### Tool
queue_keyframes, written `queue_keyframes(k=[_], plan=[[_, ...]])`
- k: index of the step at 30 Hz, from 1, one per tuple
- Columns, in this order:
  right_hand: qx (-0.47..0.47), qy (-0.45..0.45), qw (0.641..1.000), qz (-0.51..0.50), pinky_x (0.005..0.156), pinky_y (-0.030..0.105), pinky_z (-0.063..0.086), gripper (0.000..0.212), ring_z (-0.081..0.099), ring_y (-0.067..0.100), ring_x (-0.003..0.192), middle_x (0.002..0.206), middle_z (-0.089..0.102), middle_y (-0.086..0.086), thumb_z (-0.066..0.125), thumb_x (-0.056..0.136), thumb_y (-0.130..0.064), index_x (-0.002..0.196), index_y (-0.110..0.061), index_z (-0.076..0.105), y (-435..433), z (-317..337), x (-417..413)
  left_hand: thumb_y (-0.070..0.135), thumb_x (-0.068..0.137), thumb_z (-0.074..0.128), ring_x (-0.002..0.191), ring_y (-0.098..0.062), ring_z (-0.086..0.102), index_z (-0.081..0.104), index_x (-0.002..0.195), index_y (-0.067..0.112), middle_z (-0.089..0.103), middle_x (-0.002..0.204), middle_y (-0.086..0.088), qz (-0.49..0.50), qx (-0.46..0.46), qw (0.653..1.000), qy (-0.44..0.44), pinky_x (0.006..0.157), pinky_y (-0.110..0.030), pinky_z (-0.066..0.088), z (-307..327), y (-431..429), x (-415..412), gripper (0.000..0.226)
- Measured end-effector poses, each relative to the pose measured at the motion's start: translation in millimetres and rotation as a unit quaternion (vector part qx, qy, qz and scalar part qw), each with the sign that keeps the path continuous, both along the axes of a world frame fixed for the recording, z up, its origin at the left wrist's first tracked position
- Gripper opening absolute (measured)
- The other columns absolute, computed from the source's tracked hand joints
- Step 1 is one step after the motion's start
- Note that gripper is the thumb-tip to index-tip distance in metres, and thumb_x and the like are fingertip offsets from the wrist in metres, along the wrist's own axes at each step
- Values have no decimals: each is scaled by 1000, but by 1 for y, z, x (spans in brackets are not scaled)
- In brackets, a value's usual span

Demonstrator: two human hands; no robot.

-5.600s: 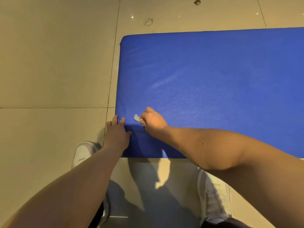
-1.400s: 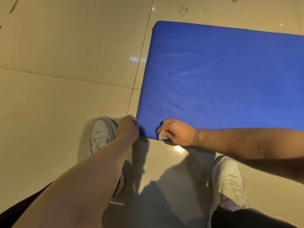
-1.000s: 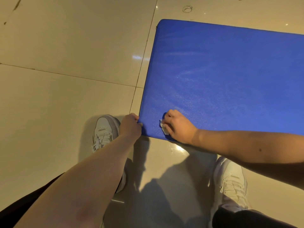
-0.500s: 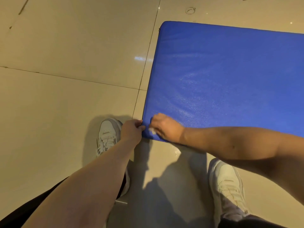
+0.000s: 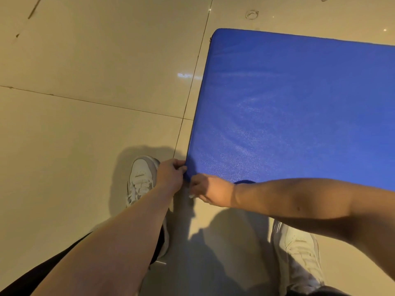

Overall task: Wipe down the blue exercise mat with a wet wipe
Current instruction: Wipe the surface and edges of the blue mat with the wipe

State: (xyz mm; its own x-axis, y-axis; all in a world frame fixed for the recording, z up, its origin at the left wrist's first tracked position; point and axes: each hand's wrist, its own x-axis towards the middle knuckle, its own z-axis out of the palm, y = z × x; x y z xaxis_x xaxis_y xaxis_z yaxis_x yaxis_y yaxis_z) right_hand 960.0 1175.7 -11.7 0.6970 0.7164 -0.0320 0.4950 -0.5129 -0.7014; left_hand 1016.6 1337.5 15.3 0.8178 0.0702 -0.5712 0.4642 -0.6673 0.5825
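So, nearest the camera are two white trainers [image 5: 140,178] planted on the tiled floor [image 5: 85,146], one on each side of the spot being worked on. Just past them, the left hand [image 5: 171,176] has its fingers curled round the near-left corner of the blue exercise mat [image 5: 299,114], pinning it. The right hand [image 5: 210,190] is bunched round the wet wipe [image 5: 190,196] (only a white sliver pokes out under the fingers). The change: half a second ago that hand was on the top surface just inside the corner, and now it's slid off over the near edge and sits right beside the left hand. My read is the corner and near rim are getting their pass, while the big stretch toward the far edge probably still needs one. Beyond the far-left corner there's a round fitting [image 5: 251,14] in the floor.
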Motion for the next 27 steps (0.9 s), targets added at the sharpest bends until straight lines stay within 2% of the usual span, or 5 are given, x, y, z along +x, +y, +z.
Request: queue_keyframes(k=[10,16,20,24,27], plan=[[-100,-103,958,-248,69,46,48,8,47,29,83,97,54,9,63,92,-13,99,-9,65,-22,15,96,11,91,71,86,-15,60,71,92,14,68,90,0,13,13,1000,13,75,-22,39,-1,1,6,3],[-91,-79,969,-217,88,38,46,26,47,28,98,111,52,10,59,94,-21,115,-6,67,-6,3,66,10,92,69,87,-16,60,68,91,17,67,90,1,3,14,1000,18,78,-23,42,-1,1,10,7],[-84,-59,960,-262,84,41,51,21,53,30,93,104,59,12,62,93,-6,111,-6,72,-6,-6,77,9,94,66,87,-15,59,68,94,18,65,91,2,5,11,1000,22,78,-23,41,-1,-1,11,9],[-29,-43,993,-107,69,41,51,11,57,35,79,88,63,16,60,80,-1,79,-4,70,4,-5,45,2,93,52,99,-22,63,72,99,14,71,101,-4,31,1,999,21,90,-30,49,-2,-5,16,25],[-20,-49,998,-18,64,35,49,11,55,31,83,94,61,11,62,80,-1,79,-11,66,-2,-2,34,-1,89,50,99,-25,65,72,97,15,72,100,-5,50,-6,999,22,94,-36,52,-6,-3,18,28]])
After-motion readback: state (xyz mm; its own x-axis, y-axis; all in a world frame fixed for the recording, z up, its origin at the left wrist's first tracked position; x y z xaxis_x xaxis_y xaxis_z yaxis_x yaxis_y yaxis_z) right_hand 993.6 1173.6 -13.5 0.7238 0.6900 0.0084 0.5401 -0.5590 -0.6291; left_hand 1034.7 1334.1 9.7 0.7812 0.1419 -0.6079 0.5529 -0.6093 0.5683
